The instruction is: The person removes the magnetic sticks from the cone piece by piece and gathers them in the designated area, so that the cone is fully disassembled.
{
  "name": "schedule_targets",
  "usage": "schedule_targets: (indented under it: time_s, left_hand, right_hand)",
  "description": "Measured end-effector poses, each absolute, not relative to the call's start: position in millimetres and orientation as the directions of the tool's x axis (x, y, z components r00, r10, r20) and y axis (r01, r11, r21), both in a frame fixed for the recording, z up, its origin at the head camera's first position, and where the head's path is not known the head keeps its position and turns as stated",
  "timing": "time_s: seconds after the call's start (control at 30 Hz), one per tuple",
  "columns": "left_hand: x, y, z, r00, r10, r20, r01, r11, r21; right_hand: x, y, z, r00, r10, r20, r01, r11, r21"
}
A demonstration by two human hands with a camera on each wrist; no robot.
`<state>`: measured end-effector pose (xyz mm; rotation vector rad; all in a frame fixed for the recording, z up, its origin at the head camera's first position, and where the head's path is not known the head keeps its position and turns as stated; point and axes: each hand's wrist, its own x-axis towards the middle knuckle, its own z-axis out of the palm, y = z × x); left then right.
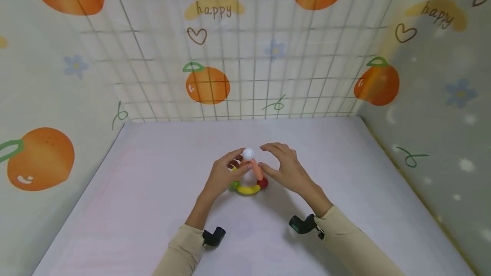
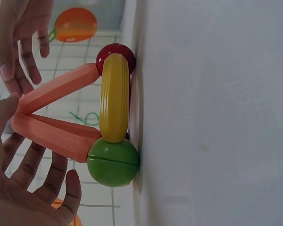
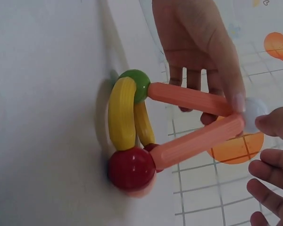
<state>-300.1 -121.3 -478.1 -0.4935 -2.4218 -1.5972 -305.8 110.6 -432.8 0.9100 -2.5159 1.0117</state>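
A pyramid-like frame of toy rods and balls stands on the table. Orange rods (image 1: 257, 170) lean up to a white ball (image 1: 248, 153) at the top. Around the base are curved yellow rods (image 3: 121, 114), a green ball (image 2: 113, 162) and red balls (image 3: 132, 169). My left hand (image 1: 224, 173) pinches the upper ends of the orange rods just below the white ball, thumb in front and fingers behind. On the other side, my right hand (image 1: 289, 169) has its fingers spread and gently bent beside the top, thumb close to the white ball; whether it touches is unclear.
The pale table (image 1: 153, 148) spreads around the frame. Behind it hangs a cloth printed with oranges over a wire grid (image 1: 253, 76), with patterned cloth at both sides. A small dark camera (image 1: 303, 224) is worn on the right wrist, another (image 1: 215, 237) on the left.
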Motion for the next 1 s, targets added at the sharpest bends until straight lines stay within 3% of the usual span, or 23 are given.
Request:
schedule_targets:
  time_s: [0.43, 0.8, 1.0]
  left_hand:
    - [-308.2, -115.1, -483.1, -0.929, 0.124, 0.349, 0.371, 0.319, 0.872]
    - [-306.2, -111.5, -480.9, -0.927, 0.096, 0.364, 0.376, 0.270, 0.886]
    - [-307.5, -115.6, -481.4, -0.932, 0.074, 0.354, 0.361, 0.268, 0.893]
  right_hand:
    - [-316.8, 86.1, -427.9, -0.720, -0.492, 0.489, -0.689, 0.429, -0.584]
    - [-319.6, 81.0, -422.8, -0.752, -0.500, 0.430, -0.647, 0.430, -0.630]
    - [-321.8, 81.9, -421.8, -0.799, -0.433, 0.417, -0.589, 0.419, -0.691]
